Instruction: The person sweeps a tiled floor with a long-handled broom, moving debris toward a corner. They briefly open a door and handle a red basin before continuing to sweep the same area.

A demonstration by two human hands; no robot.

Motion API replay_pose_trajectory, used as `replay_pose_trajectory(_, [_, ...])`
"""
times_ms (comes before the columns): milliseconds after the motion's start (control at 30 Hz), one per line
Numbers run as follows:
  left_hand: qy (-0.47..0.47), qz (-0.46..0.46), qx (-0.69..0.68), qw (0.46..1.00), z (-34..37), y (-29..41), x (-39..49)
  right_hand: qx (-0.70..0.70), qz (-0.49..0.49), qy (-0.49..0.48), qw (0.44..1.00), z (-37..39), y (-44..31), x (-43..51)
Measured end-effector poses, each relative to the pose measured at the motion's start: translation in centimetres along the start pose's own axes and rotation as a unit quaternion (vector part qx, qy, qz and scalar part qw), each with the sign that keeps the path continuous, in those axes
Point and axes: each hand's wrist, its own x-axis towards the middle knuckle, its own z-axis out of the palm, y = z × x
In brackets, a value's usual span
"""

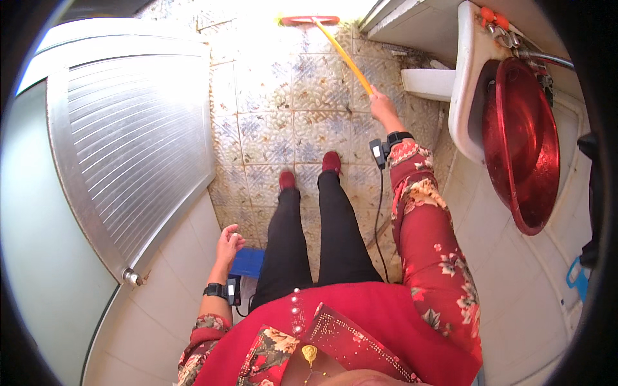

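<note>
My right hand (384, 107) grips the end of a yellow-orange broom handle (345, 57). The handle slants away to a red broom head (309, 20) with yellowish bristles, which rests on the patterned tile floor (321, 130) at the top of the view. Strong glare washes out the floor around the head. Beside my left leg, my left hand (229, 243) hangs with nothing in it, its fingers loosely curled and apart. Just past that hand a blue plastic object (247, 262) shows partly behind my leg.
A metal-framed door (140, 111) with a round knob (132, 277) stands at left. On the right, a white washbasin (463, 96) holds tilted red basins (526, 144) under a tap (504, 36). A cable (378, 217) hangs from my right wrist device. A light-blue plastic item (577, 280) sits far right.
</note>
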Motion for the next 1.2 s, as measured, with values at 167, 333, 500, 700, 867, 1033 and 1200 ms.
replay_pose_trajectory(167, [-0.024, -0.045, 0.013, 0.999, -1.8, 0.3, 2.0, 0.058, -0.059, 0.038, 0.996, 4.2, 4.5, -9.3])
replay_pose_trajectory(333, [-0.082, -0.030, 0.037, 0.995, -2.5, 4.3, 6.2, 0.088, 0.054, -0.026, 0.994, 6.2, 5.6, -19.2])
replay_pose_trajectory(500, [-0.083, 0.023, 0.049, 0.995, -4.6, 9.9, 8.7, 0.146, 0.057, 0.012, 0.988, 7.8, -1.7, -8.4])
replay_pose_trajectory(700, [-0.063, 0.003, 0.079, 0.995, -6.7, 12.7, 10.4, 0.186, 0.081, 0.000, 0.979, 9.8, -4.1, -10.8])
replay_pose_trajectory(867, [-0.089, 0.010, 0.126, 0.988, -6.1, 13.9, 12.5, 0.173, 0.171, -0.020, 0.970, 10.6, -2.1, -23.0])
replay_pose_trajectory(1033, [-0.117, 0.048, 0.125, 0.984, -4.2, 16.8, 14.2, 0.277, 0.174, 0.000, 0.945, 10.2, -6.0, -14.0])
replay_pose_trajectory(1200, [-0.143, 0.078, 0.095, 0.982, -2.4, 19.4, 14.3, 0.349, 0.174, 0.004, 0.921, 10.2, -9.1, -8.4])
